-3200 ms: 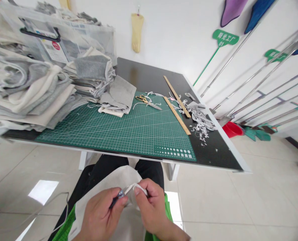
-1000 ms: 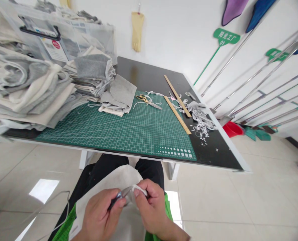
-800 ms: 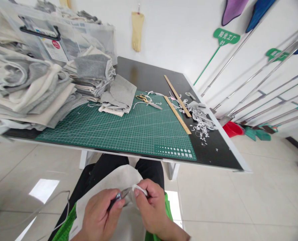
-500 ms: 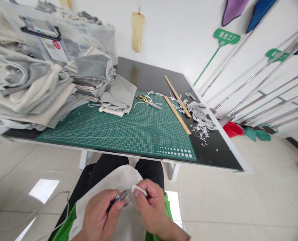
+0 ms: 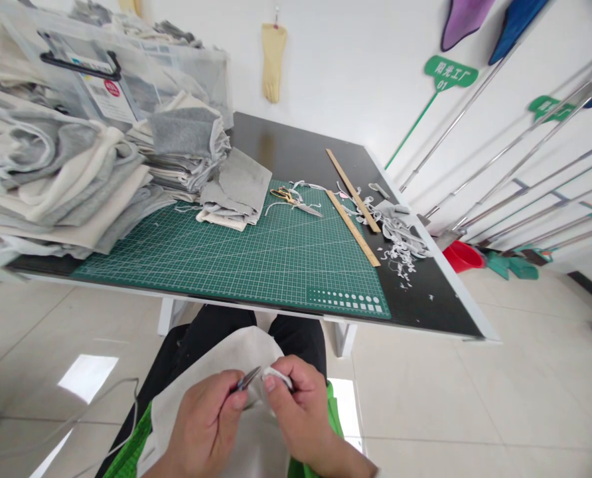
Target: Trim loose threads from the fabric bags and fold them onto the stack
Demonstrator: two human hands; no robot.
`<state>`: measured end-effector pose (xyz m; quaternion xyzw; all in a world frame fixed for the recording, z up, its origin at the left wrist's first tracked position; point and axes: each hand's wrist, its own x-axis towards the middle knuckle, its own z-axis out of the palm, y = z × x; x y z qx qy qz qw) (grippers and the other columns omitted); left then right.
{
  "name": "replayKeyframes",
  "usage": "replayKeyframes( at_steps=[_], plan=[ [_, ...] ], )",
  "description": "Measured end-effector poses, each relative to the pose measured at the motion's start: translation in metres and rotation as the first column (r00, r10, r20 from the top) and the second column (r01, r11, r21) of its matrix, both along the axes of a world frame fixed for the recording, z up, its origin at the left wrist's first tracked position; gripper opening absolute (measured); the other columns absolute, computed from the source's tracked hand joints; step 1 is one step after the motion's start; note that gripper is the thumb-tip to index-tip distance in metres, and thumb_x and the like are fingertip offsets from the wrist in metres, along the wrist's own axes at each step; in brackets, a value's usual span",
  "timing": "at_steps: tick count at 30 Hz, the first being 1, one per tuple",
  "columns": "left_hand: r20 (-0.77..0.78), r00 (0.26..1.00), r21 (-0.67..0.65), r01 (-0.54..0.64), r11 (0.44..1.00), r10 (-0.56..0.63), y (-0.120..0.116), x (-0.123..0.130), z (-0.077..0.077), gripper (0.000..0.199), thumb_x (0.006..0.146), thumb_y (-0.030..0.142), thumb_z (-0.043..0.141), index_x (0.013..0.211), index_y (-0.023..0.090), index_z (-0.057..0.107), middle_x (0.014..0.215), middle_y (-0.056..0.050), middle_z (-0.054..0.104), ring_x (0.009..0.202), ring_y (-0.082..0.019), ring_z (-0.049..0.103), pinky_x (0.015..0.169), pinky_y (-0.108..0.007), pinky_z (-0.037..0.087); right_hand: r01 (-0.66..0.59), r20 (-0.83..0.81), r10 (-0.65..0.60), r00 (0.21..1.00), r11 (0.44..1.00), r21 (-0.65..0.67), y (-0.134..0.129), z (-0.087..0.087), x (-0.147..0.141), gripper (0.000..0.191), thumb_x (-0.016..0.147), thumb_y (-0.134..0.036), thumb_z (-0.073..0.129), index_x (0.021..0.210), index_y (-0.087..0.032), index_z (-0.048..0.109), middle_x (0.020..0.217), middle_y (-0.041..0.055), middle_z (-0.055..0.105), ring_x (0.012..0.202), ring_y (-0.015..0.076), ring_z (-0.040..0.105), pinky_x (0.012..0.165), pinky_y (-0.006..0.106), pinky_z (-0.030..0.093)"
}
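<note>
Low in the view, my left hand point(image 5: 202, 419) is closed around a pair of small thread snips point(image 5: 249, 378), whose metal tips point up and right. Just to the right, my right hand point(image 5: 300, 410) pinches a folded edge of pale cloth point(image 5: 241, 346). That cloth drapes over the lap, and its lower part passes behind both hands. A small gap lies between the snips' tips and the pinched edge. Most of the snips' body is hidden in my left fingers.
A green cutting mat point(image 5: 236, 265) covers the table's front, with gold-handled scissors point(image 5: 296, 201) and a wooden ruler point(image 5: 353, 229) on it. Stacked grey and cream cloths point(image 5: 52, 179) stand left, before a clear plastic bin point(image 5: 176, 70). Fabric scraps point(image 5: 403, 232) lie at the right.
The snips' blades have come together and drawn slightly back from the pinched cloth edge. My right hand and the cloth stay nearly still.
</note>
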<state>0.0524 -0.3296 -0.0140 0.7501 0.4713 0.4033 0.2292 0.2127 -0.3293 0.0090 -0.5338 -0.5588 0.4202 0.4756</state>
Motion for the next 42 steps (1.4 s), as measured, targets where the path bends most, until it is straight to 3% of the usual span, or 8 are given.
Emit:
replayKeyframes(
  at_steps=[6, 13, 19, 24, 28, 33, 37, 42],
  plan=[
    [0.096, 0.995, -0.145, 0.021, 0.989, -0.007, 0.0, 0.0, -0.004, 0.029, 0.097, 0.036, 0.037, 0.078, 0.022, 0.055, 0.055, 0.006, 0.053, 0.046, -0.009, 0.052, 0.046, -0.019, 0.04, -0.02, 0.039, 0.018, 0.999, 0.999, 0.038, 0.002, 0.004, -0.001, 0.027, 0.085, -0.027, 0.055, 0.061, -0.017, 0.056, 0.051, -0.0045, 0.044, 0.049, 0.0095, 0.04, 0.049, 0.022, 0.032],
    [0.119, 0.97, -0.146, -0.193, 0.97, 0.211, -0.001, 0.003, 0.002, 0.018, 0.089, 0.033, 0.055, 0.076, 0.022, 0.058, 0.059, 0.006, 0.059, 0.05, -0.008, 0.057, 0.049, -0.014, 0.047, -0.047, 0.092, 0.047, 0.995, 0.999, 0.001, 0.002, 0.001, -0.005, 0.018, 0.078, -0.019, 0.054, 0.061, -0.017, 0.06, 0.05, -0.0045, 0.046, 0.047, 0.0093, 0.041, 0.047, 0.021, 0.032],
    [0.165, 0.975, -0.126, -0.129, 0.984, 0.149, -0.003, 0.003, 0.007, 0.014, 0.086, 0.037, 0.061, 0.087, 0.023, 0.064, 0.061, 0.007, 0.065, 0.051, -0.008, 0.062, 0.051, -0.014, 0.05, -0.096, 0.096, 0.097, 0.991, 0.995, -0.019, 0.003, 0.0, -0.007, 0.017, 0.078, -0.02, 0.056, 0.062, -0.016, 0.061, 0.05, -0.0037, 0.048, 0.048, 0.0095, 0.043, 0.046, 0.02, 0.033],
    [0.196, 0.911, -0.284, -0.301, 0.911, 0.362, -0.006, 0.003, 0.005, 0.017, 0.089, 0.035, 0.054, 0.09, 0.021, 0.064, 0.059, 0.006, 0.063, 0.048, -0.009, 0.059, 0.049, -0.017, 0.049, -0.08, 0.093, 0.082, 0.992, 0.996, -0.025, 0.002, 0.0, -0.006, 0.022, 0.081, -0.022, 0.055, 0.06, -0.017, 0.058, 0.049, -0.0053, 0.042, 0.046, 0.0087, 0.039, 0.046, 0.02, 0.03],
    [0.172, 0.966, -0.242, -0.147, 0.959, 0.192, -0.005, 0.004, 0.004, 0.018, 0.085, 0.037, 0.058, 0.082, 0.02, 0.066, 0.062, 0.004, 0.066, 0.052, -0.011, 0.061, 0.051, -0.018, 0.049, -0.119, 0.094, 0.119, 0.988, 0.993, -0.01, 0.001, -0.002, -0.007, 0.02, 0.08, -0.022, 0.055, 0.062, -0.017, 0.06, 0.05, -0.0046, 0.045, 0.047, 0.0088, 0.04, 0.046, 0.02, 0.031],
    [0.211, 0.885, -0.323, -0.338, 0.884, 0.416, -0.008, 0.005, 0.003, 0.018, 0.086, 0.036, 0.056, 0.089, 0.02, 0.065, 0.057, 0.006, 0.06, 0.045, -0.009, 0.054, 0.046, -0.019, 0.046, -0.109, 0.105, 0.11, 0.988, 0.994, -0.015, 0.002, -0.001, -0.007, 0.023, 0.081, -0.023, 0.055, 0.059, -0.017, 0.058, 0.048, -0.0054, 0.041, 0.045, 0.0084, 0.038, 0.044, 0.02, 0.029],
    [0.199, 0.941, -0.235, -0.225, 0.946, 0.273, -0.008, 0.006, 0.004, 0.018, 0.084, 0.037, 0.059, 0.083, 0.02, 0.067, 0.062, 0.005, 0.065, 0.05, -0.01, 0.058, 0.049, -0.019, 0.048, -0.138, 0.089, 0.137, 0.987, 0.99, -0.001, 0.002, -0.001, -0.007, 0.021, 0.081, -0.023, 0.056, 0.061, -0.017, 0.059, 0.049, -0.0053, 0.044, 0.046, 0.0083, 0.038, 0.045, 0.02, 0.03],
    [0.2, 0.889, -0.304, -0.343, 0.889, 0.412, -0.01, 0.008, 0.0, 0.02, 0.088, 0.037, 0.055, 0.084, 0.02, 0.064, 0.055, 0.006, 0.056, 0.045, -0.009, 0.05, 0.046, -0.02, 0.043, -0.122, 0.085, 0.124, 0.989, 0.992, -0.024, 0.002, -0.001, -0.006, 0.021, 0.082, -0.023, 0.056, 0.062, -0.017, 0.059, 0.049, -0.0057, 0.042, 0.046, 0.0086, 0.038, 0.045, 0.02, 0.03]
  ],
)
